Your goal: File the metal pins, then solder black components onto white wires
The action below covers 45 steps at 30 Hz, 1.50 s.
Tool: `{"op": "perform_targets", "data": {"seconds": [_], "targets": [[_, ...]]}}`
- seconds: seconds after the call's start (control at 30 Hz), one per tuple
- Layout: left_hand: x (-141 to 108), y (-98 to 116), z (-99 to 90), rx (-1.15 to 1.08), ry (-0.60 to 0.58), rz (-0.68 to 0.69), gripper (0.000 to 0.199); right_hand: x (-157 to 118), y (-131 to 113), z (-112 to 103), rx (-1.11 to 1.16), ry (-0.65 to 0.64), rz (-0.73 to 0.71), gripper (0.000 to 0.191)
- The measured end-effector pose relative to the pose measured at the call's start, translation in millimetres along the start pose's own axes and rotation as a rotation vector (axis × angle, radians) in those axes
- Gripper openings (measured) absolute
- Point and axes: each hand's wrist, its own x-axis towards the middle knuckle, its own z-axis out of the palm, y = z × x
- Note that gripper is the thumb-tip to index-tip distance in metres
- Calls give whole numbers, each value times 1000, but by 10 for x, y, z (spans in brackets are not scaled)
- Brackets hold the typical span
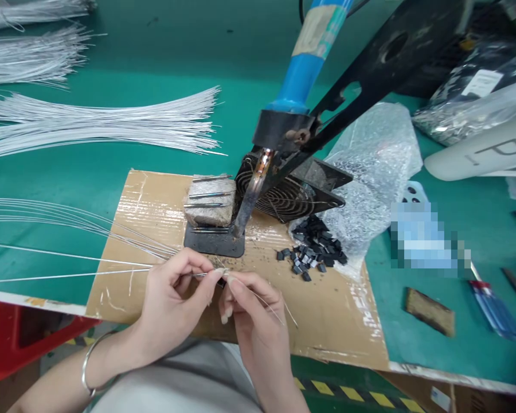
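Note:
My left hand (176, 301) and my right hand (255, 310) meet over the cardboard sheet, fingertips pinched close together. Thin white wires (129, 265) run from the left side into my left hand, and fine wire ends stick out past my right fingers. A small dark piece shows between the hands, mostly covered by the fingers. Just beyond them stands a soldering iron (251, 192) with a blue handle, clamped on a black metal arm, its tip down at a dark plate (215, 244). Several thin metal rods lie on a greyish block (210, 201) beside it.
Black small pieces (318, 246) are heaped right of a fan (284, 195), near a bubble-wrap bag (370, 172). Bundles of white wire (112, 126) lie back left. A blue-handled screwdriver (494, 310) and a brown sponge-like block (430, 311) rest at right. A red stool (8, 338) stands lower left.

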Motion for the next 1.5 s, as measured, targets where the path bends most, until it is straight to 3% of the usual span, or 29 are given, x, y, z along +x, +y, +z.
{"op": "perform_targets", "data": {"seconds": [0.13, 0.2, 0.27, 0.33, 0.43, 0.57, 0.8, 0.9, 0.97, 1.07, 1.2, 1.33, 1.5], "targets": [[26, 20, -2, -38, -18, -12, 11, -9, 13, -39, -76, -3, -21, 18], [46, 15, -16, -23, -26, -19, 9, -6, -45, -125, -219, 26, -110, 18], [59, 3, -37, -2, -36, -26, 6, 17, -153, -256, -459, 149, -305, 17], [65, -7, -60, 14, -48, -25, 6, 71, -281, -409, -772, 349, -522, 18], [63, -9, -85, 33, -61, -1, 8, 200, -415, -603, -1233, 551, -674, 30], [62, 12, -99, 53, -68, 41, 10, 330, -426, -707, -1580, 537, -799, 32], [89, 25, -104, 86, -63, 17, 10, 313, -427, -742, -1690, 444, -963, 20], [100, 36, -109, 97, -57, 4, 10, 300, -436, -754, -1676, 439, -955, 24], [104, 47, -113, 108, -51, 4, 10, 278, -416, -726, -1553, 466, -907, 23], [114, 61, -119, 120, -49, 8, 11, 212, -364, -593, -1139, 473, -776, 19], [133, 75, -121, 148, -80, -10, 10, 104, -318, -311, -690, 327, -598, 10], [148, 111, -117, 153, -105, -10, 10, 58, -288, -103, -526, 176, -439, 3], [169, 194, -108, 3, -154, -43, 9, 68, -222, -22, -435, 115, -371, 6]]}}
